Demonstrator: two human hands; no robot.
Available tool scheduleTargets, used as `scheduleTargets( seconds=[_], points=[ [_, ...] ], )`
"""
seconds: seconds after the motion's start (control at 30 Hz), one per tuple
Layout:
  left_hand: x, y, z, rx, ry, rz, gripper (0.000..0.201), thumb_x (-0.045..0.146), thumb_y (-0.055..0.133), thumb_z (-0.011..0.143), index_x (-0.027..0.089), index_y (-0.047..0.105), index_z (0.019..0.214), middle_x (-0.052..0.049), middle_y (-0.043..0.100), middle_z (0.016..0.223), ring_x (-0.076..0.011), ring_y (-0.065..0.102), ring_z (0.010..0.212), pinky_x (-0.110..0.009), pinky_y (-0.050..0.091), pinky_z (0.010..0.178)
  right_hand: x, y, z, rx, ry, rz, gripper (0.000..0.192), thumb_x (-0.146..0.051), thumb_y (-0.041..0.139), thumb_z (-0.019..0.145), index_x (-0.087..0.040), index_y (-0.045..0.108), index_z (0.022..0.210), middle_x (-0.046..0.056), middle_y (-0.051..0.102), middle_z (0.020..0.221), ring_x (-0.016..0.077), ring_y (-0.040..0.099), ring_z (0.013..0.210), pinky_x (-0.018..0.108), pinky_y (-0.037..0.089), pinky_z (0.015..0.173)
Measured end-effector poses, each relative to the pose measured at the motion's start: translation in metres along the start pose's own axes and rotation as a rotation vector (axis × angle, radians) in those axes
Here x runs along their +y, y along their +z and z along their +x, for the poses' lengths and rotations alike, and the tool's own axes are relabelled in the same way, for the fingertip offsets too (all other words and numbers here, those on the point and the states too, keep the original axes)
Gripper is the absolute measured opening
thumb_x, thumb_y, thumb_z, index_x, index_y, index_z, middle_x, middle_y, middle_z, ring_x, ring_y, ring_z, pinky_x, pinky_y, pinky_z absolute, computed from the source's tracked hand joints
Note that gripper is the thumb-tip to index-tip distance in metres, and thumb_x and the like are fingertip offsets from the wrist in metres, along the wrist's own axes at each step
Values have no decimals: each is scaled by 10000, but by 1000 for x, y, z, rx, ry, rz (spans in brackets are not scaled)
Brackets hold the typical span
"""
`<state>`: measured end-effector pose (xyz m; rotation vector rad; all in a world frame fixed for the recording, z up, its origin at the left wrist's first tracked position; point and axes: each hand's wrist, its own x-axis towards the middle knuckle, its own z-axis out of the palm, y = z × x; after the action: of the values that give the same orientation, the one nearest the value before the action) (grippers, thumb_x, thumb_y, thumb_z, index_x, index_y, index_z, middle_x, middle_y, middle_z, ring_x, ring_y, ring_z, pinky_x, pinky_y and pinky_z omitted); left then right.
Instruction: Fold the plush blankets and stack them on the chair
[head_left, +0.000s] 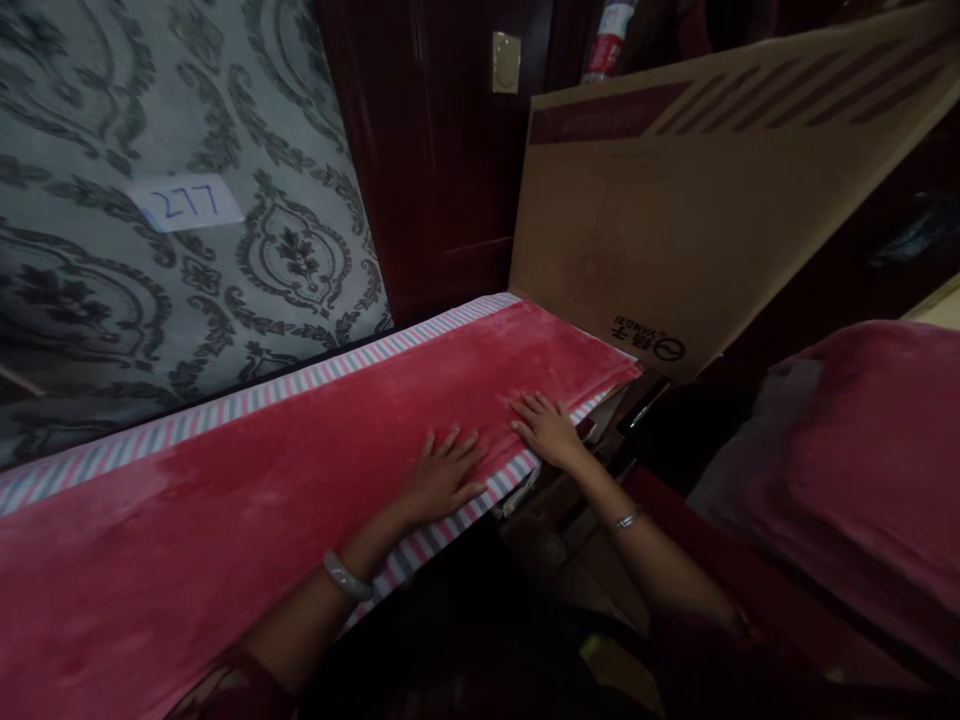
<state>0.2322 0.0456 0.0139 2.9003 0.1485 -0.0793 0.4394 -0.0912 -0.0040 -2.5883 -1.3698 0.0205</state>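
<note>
The red cloth [300, 450] runs off the left edge; another red fabric [862, 470] at right is blurred (its shape unclear).

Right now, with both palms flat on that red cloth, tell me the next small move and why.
Probably slide both hands outward along the near striped edge. The left hand and right hand lie flat, close together, on the red cloth near its right end, so most of its length toward the left is still unpressed.
</note>
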Motion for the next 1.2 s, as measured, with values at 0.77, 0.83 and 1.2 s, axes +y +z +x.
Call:
scheduleTargets(
  seconds=[0.77,0.83,1.2],
  points=[
    [-6,2,-47,81,-409,19,648,534,425,980,242,361,1555,-132,234,1653,-388,119,1532,-681,91,1181,-43,23,-7,88,-95,12,514,-436,385,1007,-269,490,1482,66,428,1572,294,316,1481,520,263,1176],
    [5,3,-51,47,-329,-70,623,527,423,984,247,390,1539,-125,255,1648,-358,161,1530,-647,131,1194,-53,18,-3,116,-116,56,513,-411,364,1012,-234,501,1474,100,471,1539,292,362,1457,515,290,1165],
    [-54,-16,-128,218,-843,153,672,521,442,969,238,333,1568,-129,202,1665,-397,117,1531,-676,123,1180,-148,25,21,-93,-505,11,599,-506,367,1003,-325,310,1571,48,204,1670,305,169,1532,581,219,1184]
  ],
)
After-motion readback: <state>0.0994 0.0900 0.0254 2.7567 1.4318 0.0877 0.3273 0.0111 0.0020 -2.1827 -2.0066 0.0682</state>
